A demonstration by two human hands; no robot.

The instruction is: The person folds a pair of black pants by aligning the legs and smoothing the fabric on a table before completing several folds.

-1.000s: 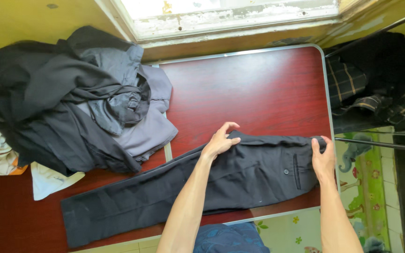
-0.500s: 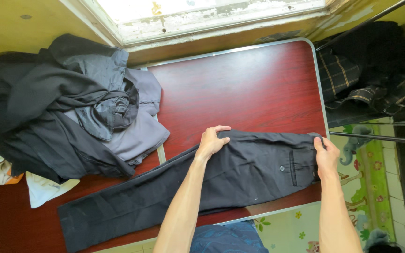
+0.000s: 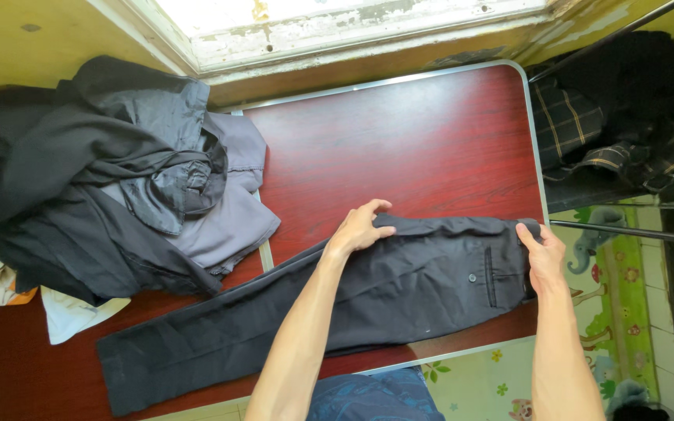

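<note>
the black trousers (image 3: 352, 300) lay flat along the near edge of the red tabletop (image 3: 415, 148), the left hand (image 3: 360, 228) pressing their far edge with loosely spread fingers, the right hand (image 3: 544, 253) pinching the waistband, beside a heap of dark clothes (image 3: 95, 171).

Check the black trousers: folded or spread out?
Folded lengthwise, legs stacked. The black trousers lie flat, full length along the table; left hand and right hand rest on them.
</note>
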